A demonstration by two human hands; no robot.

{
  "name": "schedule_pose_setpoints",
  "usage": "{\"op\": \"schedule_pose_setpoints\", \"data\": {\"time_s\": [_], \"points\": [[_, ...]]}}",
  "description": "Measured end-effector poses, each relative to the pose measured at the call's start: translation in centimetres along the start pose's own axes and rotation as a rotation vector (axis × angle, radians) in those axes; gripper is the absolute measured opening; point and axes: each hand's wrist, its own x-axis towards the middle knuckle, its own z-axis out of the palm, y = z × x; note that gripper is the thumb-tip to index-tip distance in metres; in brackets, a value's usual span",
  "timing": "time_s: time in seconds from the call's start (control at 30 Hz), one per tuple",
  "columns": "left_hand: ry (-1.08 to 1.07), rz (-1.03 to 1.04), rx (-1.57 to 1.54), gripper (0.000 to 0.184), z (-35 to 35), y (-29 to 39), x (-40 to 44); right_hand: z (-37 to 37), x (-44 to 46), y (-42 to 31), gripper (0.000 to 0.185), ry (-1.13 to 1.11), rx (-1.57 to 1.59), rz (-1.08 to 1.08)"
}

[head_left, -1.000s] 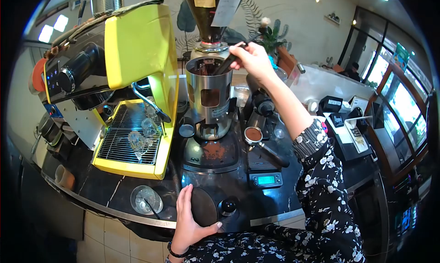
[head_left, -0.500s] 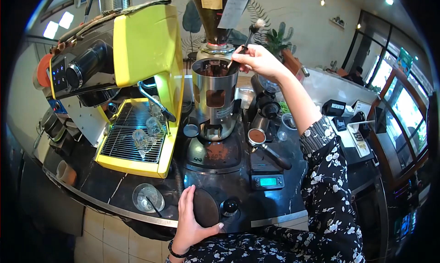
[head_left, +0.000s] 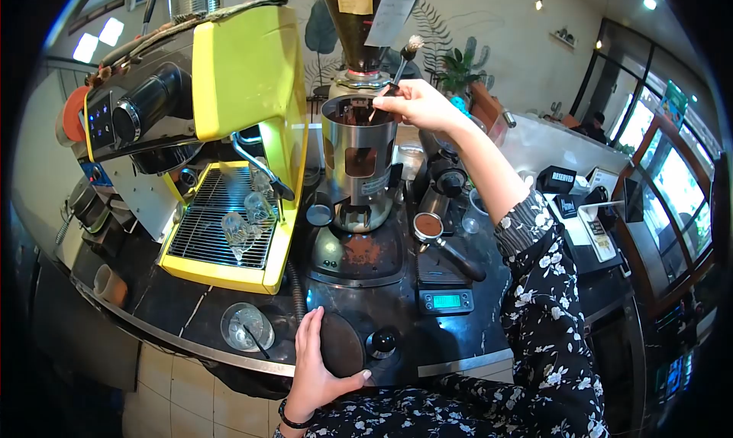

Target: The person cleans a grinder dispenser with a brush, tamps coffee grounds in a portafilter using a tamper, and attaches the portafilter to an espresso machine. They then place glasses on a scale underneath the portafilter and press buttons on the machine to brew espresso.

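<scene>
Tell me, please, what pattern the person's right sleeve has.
The right sleeve is mostly black with white flowers; it shows best in the head view.

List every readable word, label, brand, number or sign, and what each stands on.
"RESERVED": black sign, right of the counter.
Too small or blurred to read:
yellow note
white paper
scale display
label on the grinder
small black card
green poster

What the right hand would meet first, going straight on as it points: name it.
The right hand would probably meet the steel grinder chamber at its open top, though depth is unclear.
</scene>
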Motion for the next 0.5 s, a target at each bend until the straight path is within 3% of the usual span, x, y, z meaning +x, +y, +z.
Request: {"op": "schedule_pose_setpoints", "data": {"time_s": [0.13,0.23,0.5], "points": [[-0.006,-0.007,0.002,0.12,-0.11,-0.02,-0.01,-0.69,-0.17,0.03,0.019,0.07,0.082,0.023],[-0.01,-0.017,-0.008,0.12,-0.2,0.0,-0.03,-0.78,-0.59,-0.21,0.018,0.091,0.087,-0.075],[-0.013,0.0,0.009,0.119,0.03,-0.05,-0.12,-0.76,-0.24,-0.01,0.02,0.027,-0.03,-0.061]]}}
